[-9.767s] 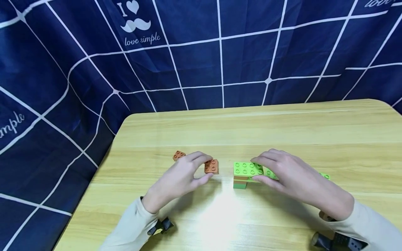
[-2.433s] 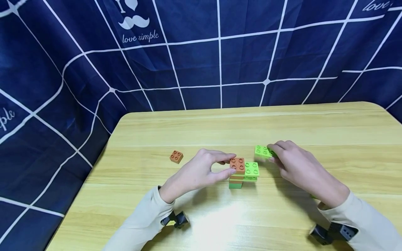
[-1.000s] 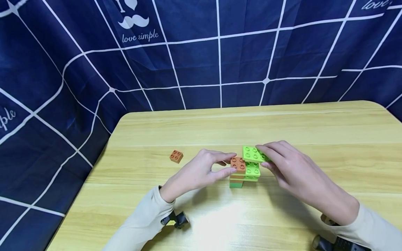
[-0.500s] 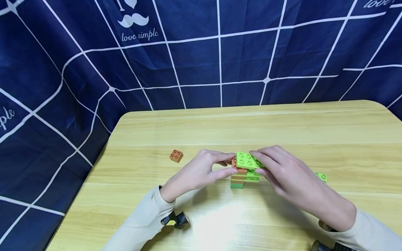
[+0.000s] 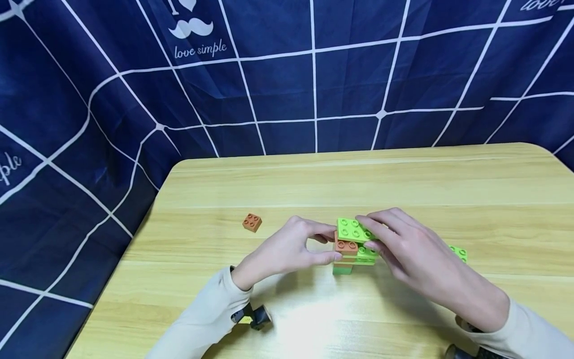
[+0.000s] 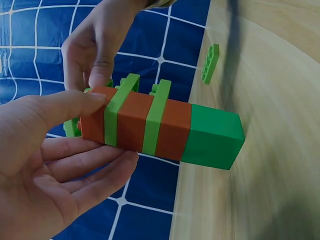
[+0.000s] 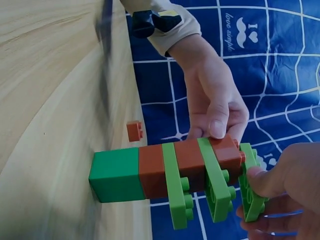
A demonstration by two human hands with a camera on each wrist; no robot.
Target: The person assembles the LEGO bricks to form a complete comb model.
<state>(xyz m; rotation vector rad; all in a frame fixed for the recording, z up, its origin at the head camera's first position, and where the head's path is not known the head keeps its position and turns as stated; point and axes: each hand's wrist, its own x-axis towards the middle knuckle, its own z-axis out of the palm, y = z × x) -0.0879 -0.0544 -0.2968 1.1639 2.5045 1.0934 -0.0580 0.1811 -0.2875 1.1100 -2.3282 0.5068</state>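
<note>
A brick tower stands on the table: a dark green brick (image 6: 215, 137) at the bottom, then orange bricks alternating with lime green plates that jut out to the right. My left hand (image 5: 291, 249) grips the top orange brick (image 5: 346, 248) between thumb and fingers. Just over that brick, my right hand (image 5: 408, 249) pinches another lime green plate (image 5: 343, 229) by its right end. In the right wrist view this held plate (image 7: 250, 185) sits close to the studs of the top orange brick, slightly tilted against it.
A loose orange brick (image 5: 252, 222) lies on the wooden table (image 5: 224, 184) to the left. Another lime green plate (image 5: 459, 253) lies to the right, partly behind my right forearm. A dark blue checked cloth (image 5: 278, 89) hangs behind the table.
Since the oldest frame, my left hand has brought an orange brick onto the tower. My right hand has carried a lime plate leftward over it. Lately the tower has shifted slightly nearer and right.
</note>
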